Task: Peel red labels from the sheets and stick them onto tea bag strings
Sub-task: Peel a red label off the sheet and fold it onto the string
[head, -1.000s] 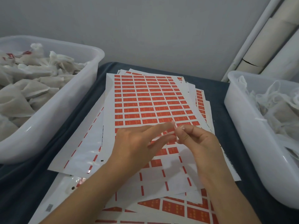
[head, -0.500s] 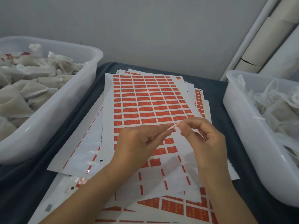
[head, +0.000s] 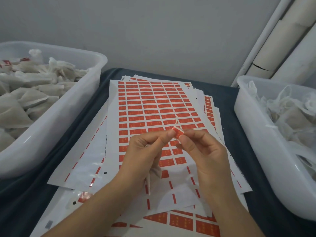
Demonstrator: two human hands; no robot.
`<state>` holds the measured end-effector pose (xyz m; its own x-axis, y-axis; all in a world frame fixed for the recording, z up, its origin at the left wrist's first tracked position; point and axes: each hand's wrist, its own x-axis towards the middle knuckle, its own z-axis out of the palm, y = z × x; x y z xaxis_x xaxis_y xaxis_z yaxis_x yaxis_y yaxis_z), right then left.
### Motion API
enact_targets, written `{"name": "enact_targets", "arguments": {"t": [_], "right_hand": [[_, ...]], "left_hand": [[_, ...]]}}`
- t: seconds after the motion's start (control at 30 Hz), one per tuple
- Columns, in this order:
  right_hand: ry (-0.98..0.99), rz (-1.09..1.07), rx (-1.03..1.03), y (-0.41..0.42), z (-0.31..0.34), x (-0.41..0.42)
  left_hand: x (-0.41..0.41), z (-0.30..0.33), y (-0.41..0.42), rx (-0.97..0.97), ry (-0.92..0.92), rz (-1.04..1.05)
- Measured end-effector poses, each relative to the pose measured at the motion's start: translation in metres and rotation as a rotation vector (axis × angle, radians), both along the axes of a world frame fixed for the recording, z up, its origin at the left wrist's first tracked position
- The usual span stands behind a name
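**Label folded on a string, many labels left**

Both hands met above the top label sheet (head: 153, 106). The left hand (head: 145, 151) and right hand (head: 203, 151) had fingers clamped on one red label (head: 178, 133), a thin string (head: 176, 121) rising from it; a tea bag (head: 154, 175) hung under the left palm. The sheet's near rows were stripped, its far rows full. The left bin (head: 95, 69) held tagged bags, the right bin (head: 246, 106) seemingly untagged ones.

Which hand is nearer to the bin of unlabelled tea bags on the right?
The right hand. It is over the label sheets on the side toward that right bin, pinching the red label; the left hand is farther away across the sheets.
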<state>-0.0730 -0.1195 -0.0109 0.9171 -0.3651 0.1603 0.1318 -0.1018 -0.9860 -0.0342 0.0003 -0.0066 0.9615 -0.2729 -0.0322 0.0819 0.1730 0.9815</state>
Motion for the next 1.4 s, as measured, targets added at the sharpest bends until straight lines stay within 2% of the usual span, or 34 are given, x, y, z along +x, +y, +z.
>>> {"name": "enact_targets", "arguments": {"t": [1.4], "right_hand": [[-0.069,0.026,-0.054,-0.001,-0.003,0.0]], "left_hand": [[-0.007,0.009,-0.001,-0.007,0.021,0.008]]}}
